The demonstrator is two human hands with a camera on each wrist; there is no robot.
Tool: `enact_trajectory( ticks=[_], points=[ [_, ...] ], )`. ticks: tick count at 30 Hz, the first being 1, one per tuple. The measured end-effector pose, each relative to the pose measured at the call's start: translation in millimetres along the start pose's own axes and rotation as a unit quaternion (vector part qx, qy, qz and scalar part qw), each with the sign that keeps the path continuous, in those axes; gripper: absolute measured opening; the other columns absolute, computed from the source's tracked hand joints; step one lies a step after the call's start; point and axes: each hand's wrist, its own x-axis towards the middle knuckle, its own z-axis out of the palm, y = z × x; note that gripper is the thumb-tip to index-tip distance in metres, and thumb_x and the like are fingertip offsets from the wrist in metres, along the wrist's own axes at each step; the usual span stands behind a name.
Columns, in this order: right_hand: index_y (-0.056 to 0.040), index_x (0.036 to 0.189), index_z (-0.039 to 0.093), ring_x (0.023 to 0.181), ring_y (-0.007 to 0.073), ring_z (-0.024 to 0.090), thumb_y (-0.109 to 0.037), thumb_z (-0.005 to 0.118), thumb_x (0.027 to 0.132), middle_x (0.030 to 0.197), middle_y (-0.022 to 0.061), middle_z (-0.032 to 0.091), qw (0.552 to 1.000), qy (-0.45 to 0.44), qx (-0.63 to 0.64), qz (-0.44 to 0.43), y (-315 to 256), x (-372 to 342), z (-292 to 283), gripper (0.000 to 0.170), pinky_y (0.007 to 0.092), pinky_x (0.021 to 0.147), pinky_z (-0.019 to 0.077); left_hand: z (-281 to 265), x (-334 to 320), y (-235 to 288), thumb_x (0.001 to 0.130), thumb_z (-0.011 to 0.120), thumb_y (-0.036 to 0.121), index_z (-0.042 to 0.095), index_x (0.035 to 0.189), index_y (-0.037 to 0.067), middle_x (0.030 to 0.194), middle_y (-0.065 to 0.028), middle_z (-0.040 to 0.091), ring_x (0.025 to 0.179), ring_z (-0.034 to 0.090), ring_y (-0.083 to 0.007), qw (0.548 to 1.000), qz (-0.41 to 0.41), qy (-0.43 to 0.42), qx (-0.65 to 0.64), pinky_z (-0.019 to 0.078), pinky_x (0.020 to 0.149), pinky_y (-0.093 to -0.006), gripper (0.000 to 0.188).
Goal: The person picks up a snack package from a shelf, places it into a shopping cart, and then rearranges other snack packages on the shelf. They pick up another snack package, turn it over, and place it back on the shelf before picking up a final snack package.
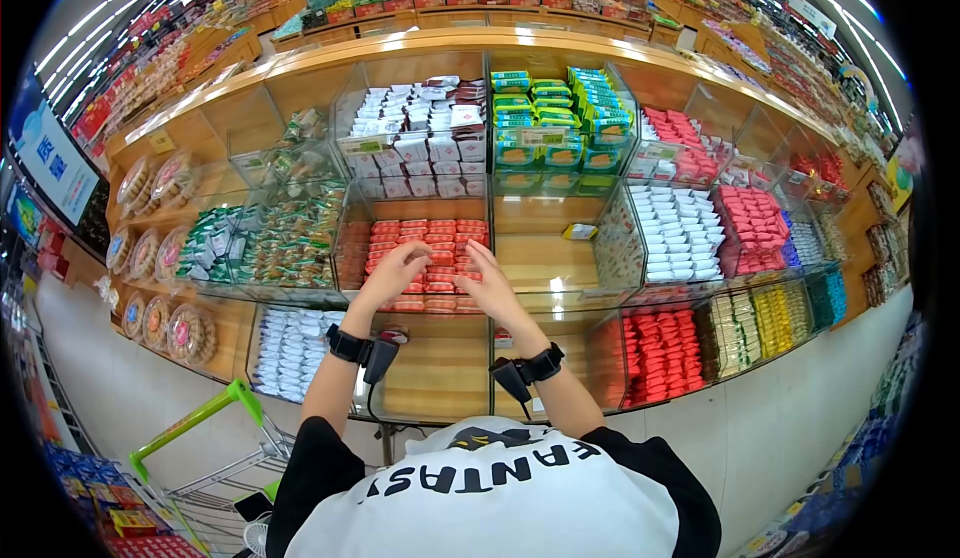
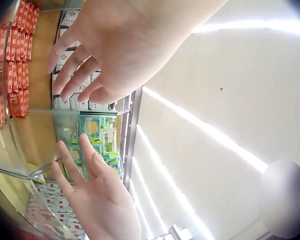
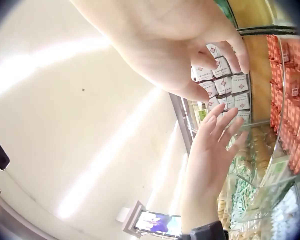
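My left hand [image 1: 395, 272] and right hand [image 1: 489, 284] hover side by side over a bin of red packets [image 1: 432, 233], palms angled toward each other. Both hold nothing. In the left wrist view the left hand [image 2: 117, 50] has loosely bent, spread fingers, and the right hand [image 2: 102, 200] appears below it with fingers extended. From the right wrist, the right hand [image 3: 175, 50] shows relaxed, slightly curved fingers, with the left hand [image 3: 210, 160] facing it. The red packets [image 3: 292, 90] lie in rows behind a clear divider, apart from the fingertips.
Clear panels separate the bins. White packets [image 1: 412, 133] and green packets [image 1: 540, 123] fill bins farther back. One yellow packet [image 1: 579, 231] lies on bare wood at right. Round boxes of biscuits [image 1: 190, 333] stand at left, near a shopping cart [image 1: 190, 428] with a green handle.
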Motion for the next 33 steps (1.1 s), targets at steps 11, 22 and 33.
enact_trajectory(
  ticks=[11,22,33],
  points=[
    [-0.0033,0.127,0.029,0.104,0.0217,0.046,-0.014,0.059,0.074,0.123,0.0162,0.033,0.995,-0.007,-0.017,0.096,33,21,9,0.062,0.0298,0.082,0.0418,-6,58,-56,0.078,0.049,0.016,0.054,0.092,-0.001,0.091,-0.0150,0.057,0.084,0.055,-0.0259,0.988,0.011,-0.073,0.138,0.0429,0.073,-0.0325,0.023],
    [-0.0036,0.126,0.031,0.106,0.0222,0.044,-0.019,0.059,0.075,0.125,0.0168,0.033,0.990,0.009,0.002,0.142,47,28,18,0.060,0.0298,0.083,0.0404,6,99,-102,0.078,0.048,0.020,0.057,0.093,0.003,0.092,-0.0135,0.058,0.086,0.054,-0.0258,0.956,-0.029,-0.169,0.239,0.0426,0.074,-0.0346,0.025],
    [0.0028,0.123,0.032,0.112,0.0289,0.039,-0.028,0.056,0.073,0.122,0.0214,0.039,0.985,0.006,0.002,0.173,61,49,30,0.063,0.0334,0.090,0.0345,15,128,-151,0.078,0.049,0.021,0.059,0.084,0.001,0.085,-0.0137,0.055,0.081,0.050,-0.0281,0.917,-0.067,-0.272,0.283,0.0408,0.072,-0.0370,0.023]
  ],
)
